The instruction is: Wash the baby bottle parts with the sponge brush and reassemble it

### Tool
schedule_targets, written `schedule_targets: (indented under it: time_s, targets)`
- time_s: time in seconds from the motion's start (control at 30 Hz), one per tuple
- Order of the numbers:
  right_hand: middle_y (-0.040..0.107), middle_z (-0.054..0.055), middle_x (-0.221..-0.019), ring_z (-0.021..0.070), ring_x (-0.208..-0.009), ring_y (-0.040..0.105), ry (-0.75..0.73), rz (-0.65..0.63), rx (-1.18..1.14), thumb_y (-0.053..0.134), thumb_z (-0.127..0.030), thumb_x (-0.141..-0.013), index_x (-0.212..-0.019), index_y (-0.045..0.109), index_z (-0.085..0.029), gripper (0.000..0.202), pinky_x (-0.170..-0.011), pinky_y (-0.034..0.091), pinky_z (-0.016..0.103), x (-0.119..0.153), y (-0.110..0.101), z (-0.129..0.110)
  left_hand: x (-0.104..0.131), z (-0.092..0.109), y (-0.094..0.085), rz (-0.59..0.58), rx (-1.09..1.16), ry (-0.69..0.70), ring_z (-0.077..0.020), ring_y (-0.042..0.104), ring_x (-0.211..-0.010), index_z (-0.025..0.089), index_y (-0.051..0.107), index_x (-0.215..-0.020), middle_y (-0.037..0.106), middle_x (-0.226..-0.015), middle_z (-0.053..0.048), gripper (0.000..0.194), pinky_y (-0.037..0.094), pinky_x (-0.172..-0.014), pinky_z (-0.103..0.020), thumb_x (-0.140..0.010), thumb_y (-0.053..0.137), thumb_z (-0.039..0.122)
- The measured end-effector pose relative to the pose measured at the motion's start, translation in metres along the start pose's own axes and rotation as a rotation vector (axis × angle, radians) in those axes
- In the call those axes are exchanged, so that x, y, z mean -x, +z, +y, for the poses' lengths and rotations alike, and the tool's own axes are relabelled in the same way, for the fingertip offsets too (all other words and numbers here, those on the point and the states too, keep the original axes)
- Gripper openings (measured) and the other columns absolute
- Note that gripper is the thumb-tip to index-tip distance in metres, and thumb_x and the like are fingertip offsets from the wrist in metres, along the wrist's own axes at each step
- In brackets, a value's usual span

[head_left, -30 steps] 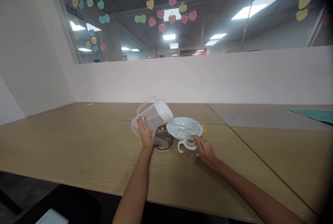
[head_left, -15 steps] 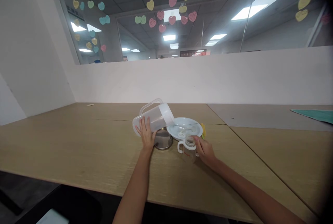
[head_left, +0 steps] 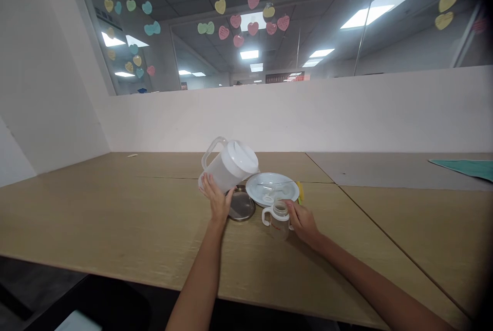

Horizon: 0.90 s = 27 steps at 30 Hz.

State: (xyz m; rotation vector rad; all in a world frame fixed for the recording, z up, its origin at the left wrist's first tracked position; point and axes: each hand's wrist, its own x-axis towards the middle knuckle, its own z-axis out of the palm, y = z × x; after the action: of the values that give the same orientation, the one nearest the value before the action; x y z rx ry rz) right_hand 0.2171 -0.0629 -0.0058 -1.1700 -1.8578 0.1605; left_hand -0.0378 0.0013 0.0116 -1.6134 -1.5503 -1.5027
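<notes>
Head view: the right hand point(head_left: 304, 224) has its fingers curled nearly closed at the rim and side of an upright clear cup point(head_left: 279, 222). The left hand point(head_left: 217, 201) has its fingers partly spread around the body of a tilted white pitcher point(head_left: 227, 167), holding it above the counter point(head_left: 154, 233). That hand and the pitcher hide part of a round metal tray point(head_left: 242, 205); the cup overlaps the near edge of a pale plate point(head_left: 252, 187) bearing clear items, too indistinct to count. One yellow object point(head_left: 301, 191) sits beside the plate; one teal cloth point(head_left: 464, 168) lies far right.
</notes>
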Motion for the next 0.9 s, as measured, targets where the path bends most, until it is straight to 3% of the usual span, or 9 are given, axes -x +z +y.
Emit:
schedule_targets:
  time_s: [0.13, 0.23, 0.43, 0.73, 0.9]
  targets:
    - [0.069, 0.006, -0.087, 0.0191, -0.078, 0.063, -0.058, 0.041, -0.007, 0.019, -0.039, -0.094, -0.100, 0.064, -0.019, 0.050, -0.069, 0.047, 0.029, -0.0007, 0.0009, 0.0003, -0.0005, 0.0015, 0.0015, 0.025, 0.165, 0.088, -0.0345, 0.011, -0.136, 0.007, 0.002, -0.141, 0.015, -0.144, -0.027, 0.099, 0.016, -0.110, -0.052, -0.073, 0.064, 0.043]
    - [0.069, 0.005, -0.083, 0.0181, -0.073, 0.063, -0.086, 0.053, -0.009, 0.020, -0.037, -0.094, -0.098, 0.064, -0.018, 0.048, -0.065, 0.046, 0.028, -0.0011, 0.0016, 0.0013, 0.0008, 0.0002, 0.0048, -0.003, 0.262, 0.223, -0.0349, 0.008, -0.137, 0.011, -0.004, -0.142, 0.010, -0.146, -0.026, 0.099, 0.019, -0.108, -0.056, -0.075, 0.063, 0.039]
    - [0.068, 0.004, -0.078, 0.0165, -0.070, 0.062, -0.106, 0.066, 0.005, 0.021, -0.035, -0.095, -0.095, 0.063, -0.019, 0.045, -0.063, 0.045, 0.026, -0.0001, 0.0025, 0.0022, 0.0025, 0.0056, 0.0062, -0.061, 0.244, 0.419, -0.0356, 0.004, -0.137, 0.014, -0.006, -0.141, 0.007, -0.146, -0.028, 0.095, 0.018, -0.107, -0.059, -0.078, 0.060, 0.038]
    - [0.061, 0.003, -0.064, 0.0148, -0.059, 0.057, -0.095, 0.081, 0.054, 0.019, -0.038, -0.095, -0.083, 0.061, -0.018, 0.048, -0.056, 0.040, 0.024, -0.0012, 0.0043, 0.0029, 0.0026, 0.0056, 0.0067, -0.124, 0.204, 0.467, -0.0351, 0.003, -0.137, 0.017, -0.007, -0.141, 0.012, -0.145, -0.029, 0.092, 0.017, -0.105, -0.063, -0.079, 0.055, 0.044]
    - [0.065, 0.004, -0.072, 0.0159, -0.065, 0.059, -0.101, 0.076, 0.038, 0.019, -0.037, -0.095, -0.086, 0.062, -0.018, 0.047, -0.060, 0.042, 0.025, -0.0012, 0.0034, 0.0015, 0.0029, 0.0049, 0.0054, -0.131, 0.165, 0.438, -0.0352, 0.006, -0.137, 0.014, -0.001, -0.141, 0.015, -0.144, -0.028, 0.091, 0.020, -0.105, -0.062, -0.078, 0.056, 0.046]
